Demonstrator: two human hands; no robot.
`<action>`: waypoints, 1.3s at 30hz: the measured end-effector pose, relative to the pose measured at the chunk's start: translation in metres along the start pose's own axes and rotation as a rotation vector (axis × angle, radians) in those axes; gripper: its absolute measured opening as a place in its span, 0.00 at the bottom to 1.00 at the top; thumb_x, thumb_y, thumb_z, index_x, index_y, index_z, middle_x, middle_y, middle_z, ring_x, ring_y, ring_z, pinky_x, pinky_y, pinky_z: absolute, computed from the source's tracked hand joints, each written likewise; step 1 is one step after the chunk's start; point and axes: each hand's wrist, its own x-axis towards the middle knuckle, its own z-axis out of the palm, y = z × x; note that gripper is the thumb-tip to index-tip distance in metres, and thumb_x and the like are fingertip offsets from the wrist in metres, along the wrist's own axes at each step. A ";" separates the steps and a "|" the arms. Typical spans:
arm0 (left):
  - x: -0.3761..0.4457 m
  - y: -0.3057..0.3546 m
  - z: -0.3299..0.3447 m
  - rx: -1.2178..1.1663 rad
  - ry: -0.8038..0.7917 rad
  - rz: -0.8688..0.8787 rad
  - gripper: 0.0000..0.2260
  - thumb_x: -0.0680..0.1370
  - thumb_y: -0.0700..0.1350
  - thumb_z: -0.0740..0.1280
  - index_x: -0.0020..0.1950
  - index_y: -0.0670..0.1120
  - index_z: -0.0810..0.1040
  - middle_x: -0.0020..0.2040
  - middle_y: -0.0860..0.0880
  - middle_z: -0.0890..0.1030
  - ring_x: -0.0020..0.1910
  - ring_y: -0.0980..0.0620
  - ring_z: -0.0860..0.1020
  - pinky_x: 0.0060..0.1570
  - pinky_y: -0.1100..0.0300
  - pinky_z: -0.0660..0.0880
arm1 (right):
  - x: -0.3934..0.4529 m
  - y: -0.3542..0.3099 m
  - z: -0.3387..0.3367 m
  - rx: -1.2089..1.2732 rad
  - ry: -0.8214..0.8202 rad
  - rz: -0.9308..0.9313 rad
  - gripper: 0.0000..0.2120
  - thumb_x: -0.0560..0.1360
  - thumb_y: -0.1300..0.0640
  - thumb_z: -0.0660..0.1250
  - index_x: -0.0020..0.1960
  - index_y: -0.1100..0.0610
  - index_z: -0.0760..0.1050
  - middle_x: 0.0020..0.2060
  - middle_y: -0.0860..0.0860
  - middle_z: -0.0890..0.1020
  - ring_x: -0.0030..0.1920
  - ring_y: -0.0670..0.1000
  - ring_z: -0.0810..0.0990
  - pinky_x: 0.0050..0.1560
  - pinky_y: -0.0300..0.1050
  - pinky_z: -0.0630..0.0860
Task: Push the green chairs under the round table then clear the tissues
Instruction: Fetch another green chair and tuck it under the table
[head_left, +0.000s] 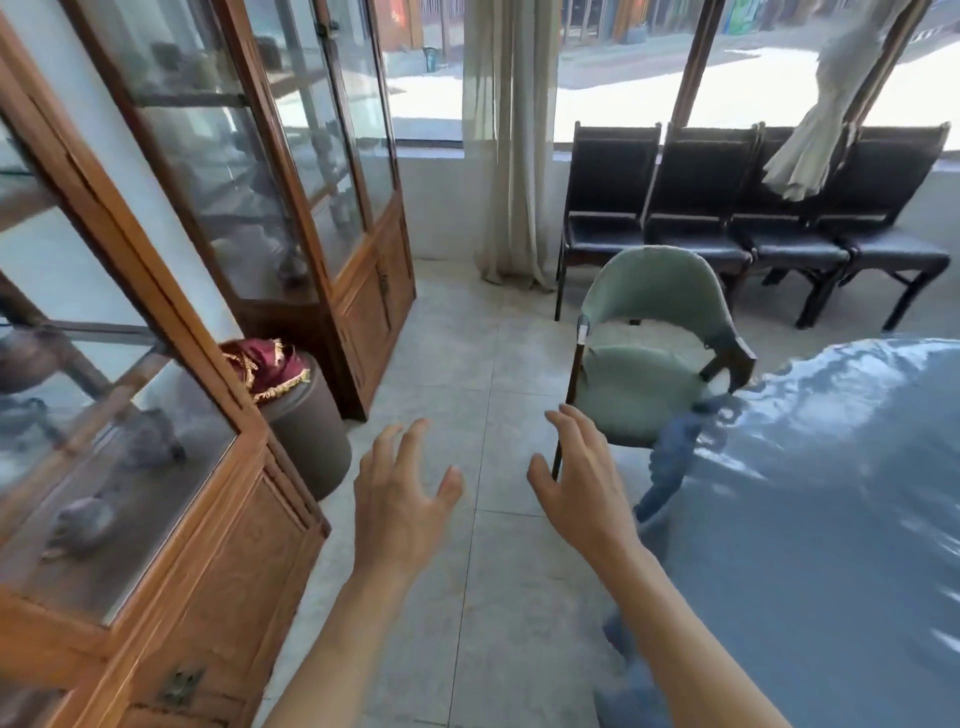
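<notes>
I see my left hand (400, 493) and right hand (576, 483) raised over pale floor tiles (467, 597), fingers spread, holding nothing, ribbed green chair (649, 374) with curved back standing at the round table (831, 519) edge, seat partly tucked beneath glossy blue cloth.

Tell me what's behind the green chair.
Behind the green chair stands a row of dark chairs along the window wall, with a pale curtain to their left. The chair's curved back covers part of the nearest dark seat and legs.
</notes>
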 end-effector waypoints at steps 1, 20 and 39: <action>0.016 -0.001 0.005 -0.007 0.008 0.000 0.26 0.77 0.56 0.66 0.74 0.53 0.66 0.74 0.48 0.66 0.72 0.47 0.64 0.68 0.45 0.68 | 0.017 0.002 0.004 0.004 0.002 0.002 0.25 0.78 0.56 0.66 0.72 0.59 0.66 0.73 0.56 0.68 0.73 0.56 0.66 0.70 0.51 0.66; 0.359 -0.097 0.081 -0.025 -0.048 0.014 0.26 0.77 0.57 0.66 0.73 0.54 0.65 0.73 0.46 0.67 0.71 0.45 0.66 0.66 0.44 0.70 | 0.345 0.014 0.138 -0.016 -0.026 0.065 0.25 0.78 0.57 0.64 0.74 0.58 0.64 0.73 0.55 0.68 0.73 0.55 0.65 0.71 0.49 0.65; 0.680 -0.108 0.166 -0.070 -0.111 0.100 0.26 0.77 0.56 0.66 0.74 0.51 0.67 0.73 0.47 0.67 0.69 0.47 0.67 0.67 0.45 0.69 | 0.646 0.059 0.215 0.065 0.069 0.118 0.25 0.78 0.58 0.65 0.73 0.58 0.64 0.72 0.52 0.69 0.72 0.50 0.66 0.68 0.40 0.61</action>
